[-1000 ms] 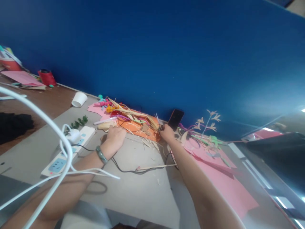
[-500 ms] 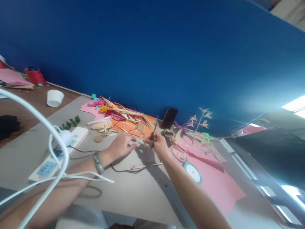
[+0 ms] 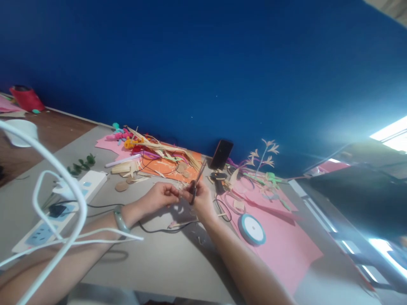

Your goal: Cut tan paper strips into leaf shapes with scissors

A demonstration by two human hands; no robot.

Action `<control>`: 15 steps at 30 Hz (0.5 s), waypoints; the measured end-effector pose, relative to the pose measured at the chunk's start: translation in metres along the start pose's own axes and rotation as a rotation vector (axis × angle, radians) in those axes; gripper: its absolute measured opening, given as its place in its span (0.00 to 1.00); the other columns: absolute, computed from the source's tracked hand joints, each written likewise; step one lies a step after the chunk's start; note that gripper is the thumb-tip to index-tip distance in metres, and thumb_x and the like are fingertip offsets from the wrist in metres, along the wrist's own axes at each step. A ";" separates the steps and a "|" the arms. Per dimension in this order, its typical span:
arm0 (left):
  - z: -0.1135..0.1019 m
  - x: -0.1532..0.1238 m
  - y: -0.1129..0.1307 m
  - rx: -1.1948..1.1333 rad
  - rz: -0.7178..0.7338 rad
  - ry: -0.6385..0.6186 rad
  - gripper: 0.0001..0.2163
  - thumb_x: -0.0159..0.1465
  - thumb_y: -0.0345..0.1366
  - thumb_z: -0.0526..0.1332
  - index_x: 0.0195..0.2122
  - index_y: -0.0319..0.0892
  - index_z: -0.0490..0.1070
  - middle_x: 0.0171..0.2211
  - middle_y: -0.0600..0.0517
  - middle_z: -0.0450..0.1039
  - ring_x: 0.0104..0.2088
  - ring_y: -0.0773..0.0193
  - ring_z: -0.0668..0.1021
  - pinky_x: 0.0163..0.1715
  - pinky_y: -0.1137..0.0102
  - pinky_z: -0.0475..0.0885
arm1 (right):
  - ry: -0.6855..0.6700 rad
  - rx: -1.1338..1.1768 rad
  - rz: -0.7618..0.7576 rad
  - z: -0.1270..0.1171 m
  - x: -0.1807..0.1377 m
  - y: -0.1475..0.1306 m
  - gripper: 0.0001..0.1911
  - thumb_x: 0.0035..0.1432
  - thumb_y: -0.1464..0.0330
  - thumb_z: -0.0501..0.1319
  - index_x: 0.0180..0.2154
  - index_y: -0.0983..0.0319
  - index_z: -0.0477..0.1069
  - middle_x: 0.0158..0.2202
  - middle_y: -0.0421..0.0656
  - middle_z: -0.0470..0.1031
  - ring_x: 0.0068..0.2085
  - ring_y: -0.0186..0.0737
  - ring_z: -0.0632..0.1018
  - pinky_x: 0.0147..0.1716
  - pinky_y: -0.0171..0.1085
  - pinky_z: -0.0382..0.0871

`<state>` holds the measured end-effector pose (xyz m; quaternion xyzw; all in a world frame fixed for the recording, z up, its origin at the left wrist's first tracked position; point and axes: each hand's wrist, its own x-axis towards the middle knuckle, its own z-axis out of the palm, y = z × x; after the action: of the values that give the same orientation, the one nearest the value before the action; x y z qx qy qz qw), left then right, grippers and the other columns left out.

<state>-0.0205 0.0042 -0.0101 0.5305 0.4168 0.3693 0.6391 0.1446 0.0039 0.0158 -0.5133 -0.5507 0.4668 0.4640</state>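
Note:
My right hand [image 3: 200, 198] is closed around a pair of scissors [image 3: 199, 174], whose blades point up and away from me. Close beside it, my left hand [image 3: 163, 195] has its thumb and fingers pinched together; what lies between them is too small to make out. The fingertips of both hands nearly meet above the grey table [image 3: 152, 264]. A bracelet [image 3: 121, 219] circles my left wrist. Below the hands a pale thin strip [image 3: 181, 222] rests near a black cable. Straw-coloured strips [image 3: 159, 145] lie heaped on orange paper [image 3: 162, 166] beyond them.
A white power strip [image 3: 33, 236] lies at left, crossed by a thick white cable [image 3: 83, 207]. A dark phone [image 3: 221, 153] leans against the blue wall [image 3: 197, 76]. At right, a ribbon spool [image 3: 252, 229] sits on pink paper [image 3: 286, 252], near a pale flower stem [image 3: 262, 157].
My left hand has gone from loosely spread fingers to a pinch and come close to my right hand. The scissors are still in my right hand. The view has shifted slightly.

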 end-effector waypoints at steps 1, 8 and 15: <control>0.001 -0.001 0.001 -0.004 -0.003 0.002 0.11 0.48 0.37 0.68 0.29 0.36 0.71 0.19 0.56 0.69 0.18 0.72 0.68 0.19 0.77 0.60 | 0.008 -0.009 -0.006 -0.001 0.000 0.000 0.20 0.39 0.62 0.70 0.29 0.60 0.62 0.24 0.38 0.73 0.27 0.36 0.74 0.27 0.34 0.68; 0.001 -0.004 0.006 -0.015 -0.034 -0.046 0.11 0.48 0.37 0.68 0.27 0.36 0.72 0.20 0.54 0.71 0.18 0.73 0.68 0.18 0.77 0.60 | -0.010 -0.061 -0.045 -0.006 0.001 -0.001 0.18 0.40 0.61 0.69 0.27 0.59 0.62 0.24 0.38 0.73 0.26 0.36 0.74 0.27 0.35 0.69; -0.002 -0.004 0.005 0.059 -0.026 -0.115 0.11 0.53 0.41 0.64 0.27 0.36 0.75 0.16 0.55 0.67 0.16 0.73 0.65 0.17 0.77 0.58 | -0.036 -0.067 -0.038 -0.005 -0.003 0.000 0.18 0.40 0.61 0.69 0.27 0.59 0.62 0.24 0.37 0.73 0.25 0.35 0.74 0.28 0.35 0.69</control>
<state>-0.0242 0.0027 -0.0049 0.5641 0.3967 0.3175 0.6509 0.1493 0.0013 0.0160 -0.5096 -0.5839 0.4483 0.4453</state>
